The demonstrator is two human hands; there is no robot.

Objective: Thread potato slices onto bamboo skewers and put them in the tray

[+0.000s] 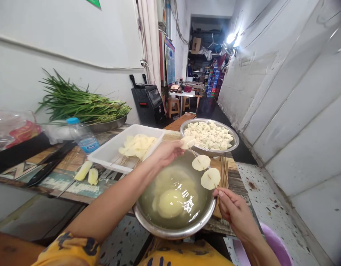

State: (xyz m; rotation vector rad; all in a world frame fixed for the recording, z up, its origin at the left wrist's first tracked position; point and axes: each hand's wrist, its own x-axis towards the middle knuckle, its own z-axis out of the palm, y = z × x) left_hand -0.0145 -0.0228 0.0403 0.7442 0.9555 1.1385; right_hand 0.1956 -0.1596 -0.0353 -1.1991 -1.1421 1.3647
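My right hand pinches the lower end of a thin wooden skewer. Two potato slices are threaded along it, spaced apart. At its upper end, my left hand grips another pale potato slice; I cannot tell whether the stick passes through this one. Beneath both hands stands a metal basin of cloudy water with more slices under the surface. To the left, a white plastic tray holds a pile of skewered slices. A bundle of bare skewers lies right of the basin.
Behind the basin sits a metal bowl of pale cut pieces. On the left are a water bottle, a black-handled knife, vegetable ends and a heap of green stalks. A purple tub stands on the floor at right.
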